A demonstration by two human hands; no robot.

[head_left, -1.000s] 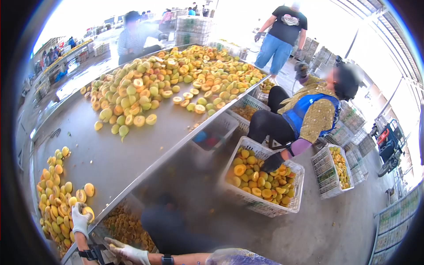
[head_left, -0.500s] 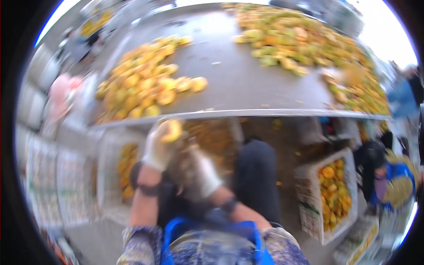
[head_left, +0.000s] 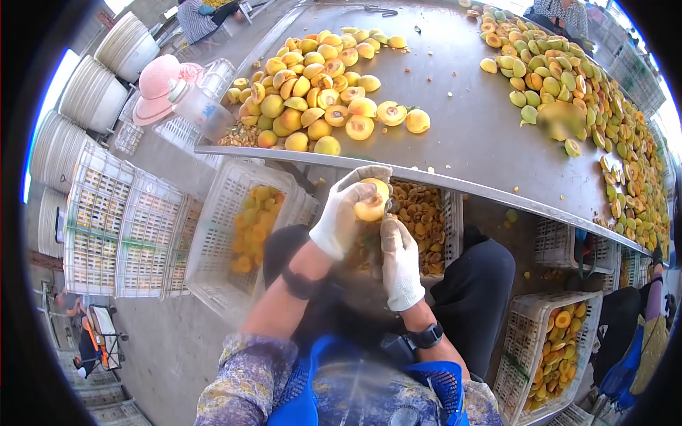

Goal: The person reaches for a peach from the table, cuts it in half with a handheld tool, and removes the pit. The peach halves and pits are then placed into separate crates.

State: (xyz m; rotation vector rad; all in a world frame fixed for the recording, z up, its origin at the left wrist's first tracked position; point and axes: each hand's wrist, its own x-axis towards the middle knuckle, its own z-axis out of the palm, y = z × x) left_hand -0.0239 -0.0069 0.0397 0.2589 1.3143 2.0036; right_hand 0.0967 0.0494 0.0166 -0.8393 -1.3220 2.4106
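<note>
My left hand (head_left: 345,211), in a white work glove, is closed around a yellow peach half (head_left: 373,202) just below the table's front edge. My right hand (head_left: 399,264), gloved too, grips a small metal tool (head_left: 388,207) whose tip meets the right side of the peach; most of the tool is hidden by the fingers. Beneath both hands stands a crate (head_left: 455,231) holding brownish peach pieces (head_left: 420,213). On the metal table (head_left: 433,85), a heap of yellow peach halves (head_left: 312,92) lies ahead of my left hand.
A larger peach pile (head_left: 568,78) covers the table's right side. White crates of peaches stand at my left (head_left: 202,241) and right (head_left: 522,355). Stacked crates (head_left: 106,220), white tubs (head_left: 92,99) and a pink hat (head_left: 160,85) are further left. Other people sit around the table.
The view has turned, so the table and piles sit differently in frame. Both hands have come together, and the right hand's tool now meets the peach in the left hand.
</note>
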